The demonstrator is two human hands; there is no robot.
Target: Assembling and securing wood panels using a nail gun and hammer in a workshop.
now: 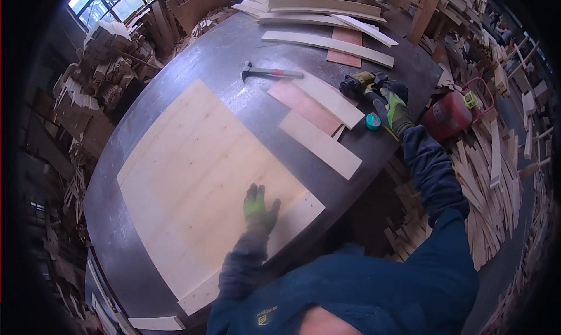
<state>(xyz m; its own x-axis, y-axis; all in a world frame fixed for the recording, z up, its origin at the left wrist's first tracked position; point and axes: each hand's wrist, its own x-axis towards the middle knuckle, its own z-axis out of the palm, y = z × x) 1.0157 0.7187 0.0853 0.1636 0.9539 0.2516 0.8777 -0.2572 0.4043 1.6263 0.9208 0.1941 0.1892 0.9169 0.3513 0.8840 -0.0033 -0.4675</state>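
My left hand [259, 211], in a green and dark glove, lies flat with its fingers stretched out on a pale plywood panel [196, 171]. A narrow wood strip [298, 217] lines the panel's near edge beside that hand. Off to the right, my gloved right hand [398, 112] is closed round the handle of a yellow and black nail gun [363, 82], which rests at the table's right side. A teal tape measure [373, 121] sits just left of this hand. Loose boards [320, 145] lie between the two hands.
A hammer [272, 73] lies past the panel on the dark metal table [152, 136]. Long wood strips [327, 47] are spread at the far side. A red tank [447, 116] stands off the right edge. Wood scraps [488, 189] heap up on the right and offcuts [105, 72] at far left.
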